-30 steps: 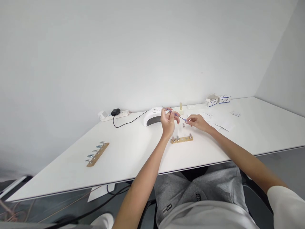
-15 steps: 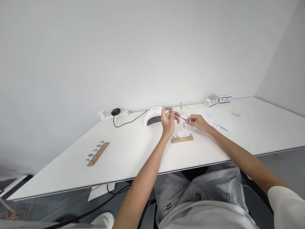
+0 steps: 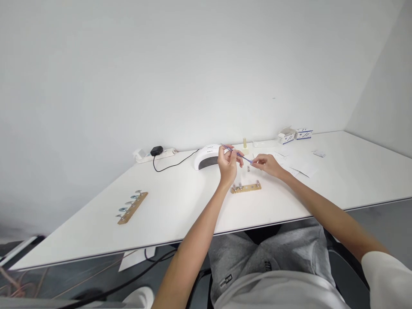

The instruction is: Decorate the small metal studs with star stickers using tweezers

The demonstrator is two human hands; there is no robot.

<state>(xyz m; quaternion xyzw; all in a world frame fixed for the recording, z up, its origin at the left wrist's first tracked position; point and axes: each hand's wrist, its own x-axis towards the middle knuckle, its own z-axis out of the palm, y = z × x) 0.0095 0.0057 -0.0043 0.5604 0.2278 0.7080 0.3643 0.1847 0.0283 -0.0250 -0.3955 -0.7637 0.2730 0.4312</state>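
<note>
A slim purple-blue tool (image 3: 240, 155), which may be a pair of tweezers, slants down to the right in my left hand (image 3: 228, 162), held between closed fingers. The thumb and fingers of my right hand (image 3: 265, 164) are pinched together at the tool's lower end; whatever lies between them is too small to make out. Just below the tip is a small shiny stand (image 3: 248, 168). Nearer to me, a short wooden bar (image 3: 246, 188) bears small clear-looking stands at its left end and one at its right end.
On the left lies another wooden bar (image 3: 137, 207) with several nail tips on stands. A white nail lamp (image 3: 206, 154) is behind my left hand, its cable leading to a black adapter (image 3: 156, 150). Papers (image 3: 298, 166) and small boxes (image 3: 286, 135) are at the right.
Almost nothing differs. Both hands hold the same pose at the tool, with only a very slight shift.
</note>
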